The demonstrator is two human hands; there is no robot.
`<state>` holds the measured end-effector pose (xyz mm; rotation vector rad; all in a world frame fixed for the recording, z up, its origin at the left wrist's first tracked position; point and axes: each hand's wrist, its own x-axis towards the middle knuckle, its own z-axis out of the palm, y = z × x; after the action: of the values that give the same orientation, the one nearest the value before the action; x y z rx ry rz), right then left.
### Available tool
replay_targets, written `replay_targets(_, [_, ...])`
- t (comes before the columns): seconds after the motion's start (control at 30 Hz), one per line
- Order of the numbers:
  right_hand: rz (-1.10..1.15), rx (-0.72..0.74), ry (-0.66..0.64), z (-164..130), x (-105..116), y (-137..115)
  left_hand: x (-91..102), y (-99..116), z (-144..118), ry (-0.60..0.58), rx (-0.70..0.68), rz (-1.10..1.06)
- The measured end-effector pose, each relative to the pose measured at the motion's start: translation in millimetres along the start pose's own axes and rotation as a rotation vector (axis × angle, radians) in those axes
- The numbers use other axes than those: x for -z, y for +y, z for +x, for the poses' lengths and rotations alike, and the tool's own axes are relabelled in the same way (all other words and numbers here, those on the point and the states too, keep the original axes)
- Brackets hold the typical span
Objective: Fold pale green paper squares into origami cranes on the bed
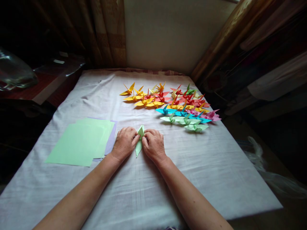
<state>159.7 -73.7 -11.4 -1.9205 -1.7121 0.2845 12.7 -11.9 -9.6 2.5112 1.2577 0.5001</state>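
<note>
Between my two hands is a narrow, pointed piece of folded light green paper (139,147), its long axis running away from me. My left hand (125,142) grips its left edge, the thumb pressed on the paper and the fingers curled. From the other side my right hand (154,144) pinches the right edge, thumb close to the left thumb. Both hands rest low over the white cloth. Parts of the folds are hidden under the fingers. Left of my hands lies a fanned stack of square light green sheets (74,143), with a purple sheet (110,140) showing beneath.
Rows of folded paper cranes (165,111) in yellow, red, blue, pink and green stand at the back right. A white cloth (134,198) covers the table. A glass jar (16,70) is at far left; clear plastic (275,179) lies beyond the right edge.
</note>
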Motion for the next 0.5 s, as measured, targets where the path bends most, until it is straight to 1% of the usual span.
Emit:
replay_targets(0.23, [-0.005,-0.015,0.089,-2.3,-4.9,-0.2,0.9,0.3,4.0,0.003,0.010,-0.004])
replay_targets(0.5, [-0.047,-0.074,0.079,-0.2,-4.3,-1.3,3.4,5.2,5.8,0.001,0.047,0.011])
